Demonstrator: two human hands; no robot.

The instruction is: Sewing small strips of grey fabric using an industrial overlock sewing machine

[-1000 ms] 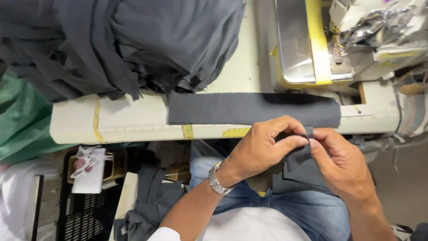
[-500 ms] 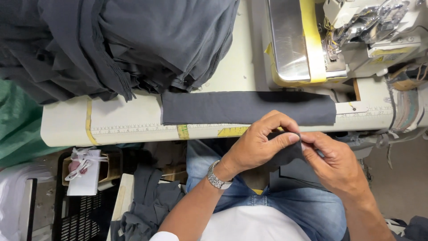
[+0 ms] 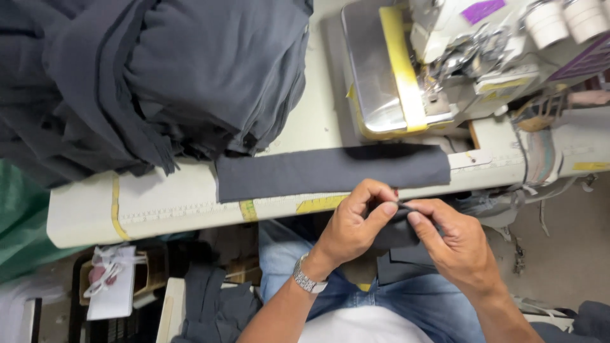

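Note:
My left hand (image 3: 356, 225), with a metal watch on its wrist, and my right hand (image 3: 454, 244) meet just below the front edge of the sewing table (image 3: 82, 219). Both pinch the same small dark grey fabric piece (image 3: 397, 232) between thumb and fingers, held over my lap. Most of that piece is hidden by my fingers. On the table just above my hands lies a long dark grey fabric strip (image 3: 330, 171), flat along the edge. A sewing machine (image 3: 445, 57) with a shiny plate and yellow tape stands beyond the strip, at the top right.
A large heap of dark grey fabric (image 3: 140, 82) covers the table's left and back. Green cloth (image 3: 19, 228) hangs at the far left. Below the table sit a white bag (image 3: 114, 286), a crate and more grey fabric (image 3: 213, 308) on the floor.
My hands have stayed together on the small piece, with the fingers shifting slightly along it. The view has drifted a little; the strip on the table has not moved.

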